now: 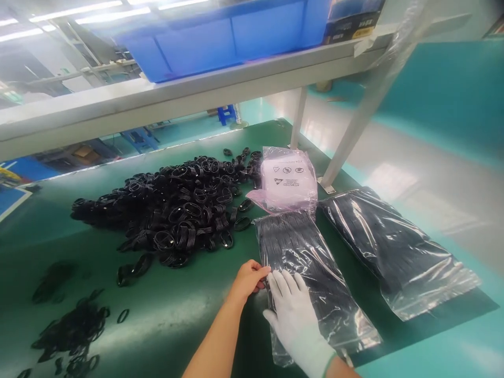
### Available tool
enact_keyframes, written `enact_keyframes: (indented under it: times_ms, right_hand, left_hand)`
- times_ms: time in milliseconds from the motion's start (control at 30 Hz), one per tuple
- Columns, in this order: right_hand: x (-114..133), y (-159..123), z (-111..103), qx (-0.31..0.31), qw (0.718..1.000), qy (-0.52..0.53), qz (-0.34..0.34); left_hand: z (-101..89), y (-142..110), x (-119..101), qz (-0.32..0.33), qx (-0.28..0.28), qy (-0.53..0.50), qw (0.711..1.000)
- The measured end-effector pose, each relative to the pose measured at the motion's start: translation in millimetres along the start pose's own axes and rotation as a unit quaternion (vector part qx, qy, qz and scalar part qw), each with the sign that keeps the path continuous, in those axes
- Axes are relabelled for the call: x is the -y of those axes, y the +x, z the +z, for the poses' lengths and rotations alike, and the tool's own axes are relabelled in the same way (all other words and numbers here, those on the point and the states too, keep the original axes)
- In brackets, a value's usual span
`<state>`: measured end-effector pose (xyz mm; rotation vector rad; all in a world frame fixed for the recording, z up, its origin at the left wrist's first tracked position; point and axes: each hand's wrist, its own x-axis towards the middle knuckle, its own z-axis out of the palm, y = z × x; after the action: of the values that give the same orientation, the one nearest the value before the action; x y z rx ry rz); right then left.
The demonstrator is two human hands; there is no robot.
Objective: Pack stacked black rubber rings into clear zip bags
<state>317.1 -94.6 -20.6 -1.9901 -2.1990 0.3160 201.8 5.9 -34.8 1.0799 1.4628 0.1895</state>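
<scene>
A clear bag (325,286), filled with closely packed dark strands (281,233), was laid flat on the green worktop (173,299). Its left edge was pinched in the closed grip of the bare left hand (250,278); its upper face was covered by the gloved right hand (293,307), whose grip was spread open. A second bag (381,239), similarly filled, was set beside it. Beyond, a white printed packet (289,176) was enclosed in a pinkish bag (258,197). Leftward, coiled black cables (185,202) were heaped loose. Overhead, a blue bin (197,52) was supported by a shelf (220,93), its contents hidden.
</scene>
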Motion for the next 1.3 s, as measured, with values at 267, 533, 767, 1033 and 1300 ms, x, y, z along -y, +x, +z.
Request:
enact_keyframes:
  times_ms: [267, 533, 767, 1033, 1300]
  right_hand:
    - [11.6, 10.1, 2.9, 0.028, 0.998, -0.021, 0.047]
    - [-13.8, -12.5, -31.6, -0.015, 0.988, 0.079, 0.135]
    - [-128.3, -97.6, -33.0, -0.058, 0.859, 0.227, 0.456]
    - [-150.1, -97.4, -2.6, 0.090, 0.586, 0.662, 0.459]
    - [-148.7, -97.6, -18.7, 0.050, 0.561, 0.691, 0.453]
  left_hand:
    - [6.0, 12.9, 8.6, 0.004, -0.025, 0.053, 0.998]
    - [-10.1, -4.8, -1.5, 0.028, 0.039, 0.032, 0.998]
    - [-9.3, -50.3, 61.5, -0.026, 0.033, 0.095, 0.995]
    - [41.3, -81.8, 84.2, -0.077, 0.012, 0.046, 0.996]
    - [53.0, -95.8, 77.7, -0.050, -0.025, -0.008, 0.998]
